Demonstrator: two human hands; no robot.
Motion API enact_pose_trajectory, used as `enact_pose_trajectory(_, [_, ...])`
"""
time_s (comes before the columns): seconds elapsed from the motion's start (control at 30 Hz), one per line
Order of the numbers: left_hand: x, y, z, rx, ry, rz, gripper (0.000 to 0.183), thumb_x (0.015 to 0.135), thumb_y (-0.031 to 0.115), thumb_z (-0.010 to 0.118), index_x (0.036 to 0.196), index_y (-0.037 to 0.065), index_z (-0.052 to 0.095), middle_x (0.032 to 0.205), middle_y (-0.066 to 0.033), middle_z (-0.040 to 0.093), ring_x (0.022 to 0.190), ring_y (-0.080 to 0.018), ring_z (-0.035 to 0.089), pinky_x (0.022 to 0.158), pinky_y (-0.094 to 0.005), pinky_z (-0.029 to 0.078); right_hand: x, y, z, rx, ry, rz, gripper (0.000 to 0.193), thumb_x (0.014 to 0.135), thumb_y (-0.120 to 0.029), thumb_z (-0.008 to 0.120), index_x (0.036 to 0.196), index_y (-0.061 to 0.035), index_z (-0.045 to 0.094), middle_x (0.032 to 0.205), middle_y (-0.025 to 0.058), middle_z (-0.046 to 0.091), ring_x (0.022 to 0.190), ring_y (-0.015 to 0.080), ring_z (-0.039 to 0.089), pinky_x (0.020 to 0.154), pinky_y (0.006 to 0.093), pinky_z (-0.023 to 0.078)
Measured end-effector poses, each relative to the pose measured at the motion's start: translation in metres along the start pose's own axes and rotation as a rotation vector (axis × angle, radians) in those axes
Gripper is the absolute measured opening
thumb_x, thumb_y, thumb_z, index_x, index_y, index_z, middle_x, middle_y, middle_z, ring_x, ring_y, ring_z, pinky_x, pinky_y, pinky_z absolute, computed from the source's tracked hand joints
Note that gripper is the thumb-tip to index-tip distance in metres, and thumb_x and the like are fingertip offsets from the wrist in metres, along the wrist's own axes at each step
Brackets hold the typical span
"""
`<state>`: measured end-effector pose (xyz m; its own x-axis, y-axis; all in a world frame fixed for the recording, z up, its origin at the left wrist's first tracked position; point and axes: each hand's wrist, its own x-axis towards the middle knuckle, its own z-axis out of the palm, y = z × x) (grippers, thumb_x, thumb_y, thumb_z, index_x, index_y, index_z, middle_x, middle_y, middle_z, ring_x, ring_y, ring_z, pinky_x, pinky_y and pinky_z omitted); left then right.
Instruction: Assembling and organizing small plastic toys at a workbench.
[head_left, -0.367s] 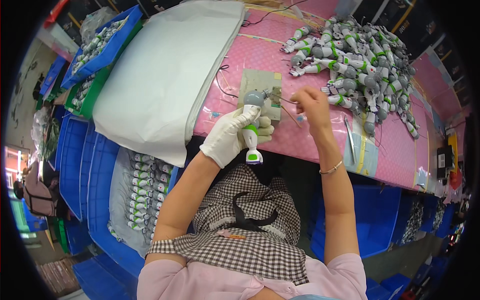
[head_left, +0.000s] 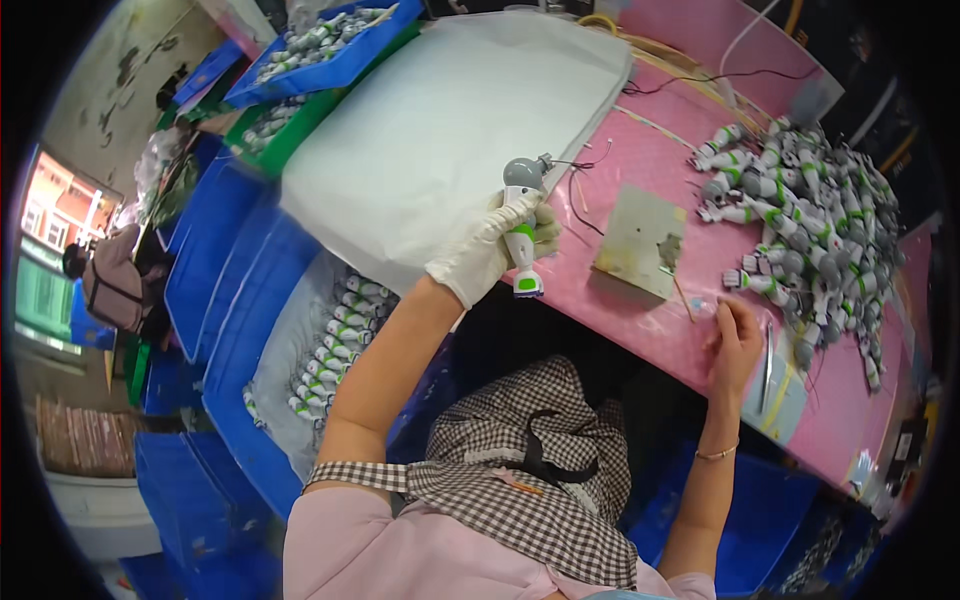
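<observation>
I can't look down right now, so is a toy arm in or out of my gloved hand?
In: the white-gloved left hand is wrapped around a toy arm, its grey ball joint showing beyond the fingers.

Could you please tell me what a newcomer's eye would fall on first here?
Probably the large heap of white, green and grey parts on the right side of the pink table. Next might come the white-gloved left hand near the centre, gripping a similar single part with its grey ball end uppermost, and the broad white sheet behind it.
</observation>
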<state>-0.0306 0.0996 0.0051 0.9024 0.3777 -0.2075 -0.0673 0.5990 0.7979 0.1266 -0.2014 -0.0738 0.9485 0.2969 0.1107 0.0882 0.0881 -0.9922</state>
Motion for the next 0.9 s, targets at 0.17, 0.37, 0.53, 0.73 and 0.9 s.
enact_pose_trajectory(0.17, [0.005, -0.001, -0.032, 0.0, 0.102, -0.07, 0.027, 0.089, 0.022, 0.057, 0.11, 0.007, 0.049, 0.091, -0.0042, 0.056, 0.086, -0.0192, 0.059, 0.081, -0.0388, 0.05, -0.004, 0.002, -0.007, 0.013, 0.059, -0.049, 0.01, 0.088, -0.008, 0.057, 0.094, -0.0015, 0.061, 0.066, -0.0015, 0.052, 0.046, 0.0041, 0.042, 0.041, 0.0177, 0.033])
enact_pose_trajectory(0.37, [0.057, 0.117, -0.114, -0.099, -0.031, 0.091, 0.037, 0.092, 0.028, 0.05, 0.116, 0.001, 0.046, 0.101, -0.0164, 0.058, 0.099, -0.0298, 0.058, 0.088, -0.0502, 0.047, -0.014, 0.001, 0.002, -0.004, 0.061, -0.069, 0.007, 0.088, -0.006, 0.057, 0.091, -0.0011, 0.06, 0.066, -0.0011, 0.051, 0.046, 0.003, 0.04, 0.04, 0.0172, 0.032])
enact_pose_trajectory(0.53, [0.115, 0.289, -0.178, -0.411, 0.343, 0.638, 0.053, 0.094, 0.042, 0.037, 0.127, 0.001, 0.037, 0.119, -0.0223, 0.052, 0.111, -0.0378, 0.051, 0.089, -0.0506, 0.045, -0.018, -0.001, 0.01, 0.025, 0.004, -0.107, 0.006, 0.088, -0.004, 0.055, 0.091, -0.0001, 0.059, 0.066, -0.0007, 0.05, 0.046, 0.003, 0.041, 0.039, 0.0173, 0.033])
enact_pose_trajectory(0.73, [0.145, 0.123, -0.061, 0.189, 0.251, 0.125, 0.033, 0.093, 0.032, 0.047, 0.112, 0.005, 0.055, 0.103, -0.0103, 0.062, 0.092, -0.0231, 0.061, 0.082, -0.0373, 0.05, -0.008, -0.02, 0.025, -0.113, 0.049, -0.025, 0.007, 0.084, -0.005, 0.059, 0.088, -0.0002, 0.063, 0.068, -0.0004, 0.058, 0.048, 0.0032, 0.046, 0.042, 0.0189, 0.035])
enact_pose_trajectory(0.9, [0.165, 0.028, 0.099, 1.236, -0.313, 0.561, 0.034, 0.09, 0.025, 0.053, 0.113, 0.0, 0.057, 0.101, -0.0128, 0.063, 0.089, -0.0236, 0.062, 0.077, -0.0323, 0.049, -0.01, -0.011, 0.001, -0.021, 0.072, -0.034, 0.007, 0.084, -0.005, 0.06, 0.088, 0.0001, 0.063, 0.064, -0.0011, 0.057, 0.047, 0.0036, 0.047, 0.041, 0.0188, 0.037])
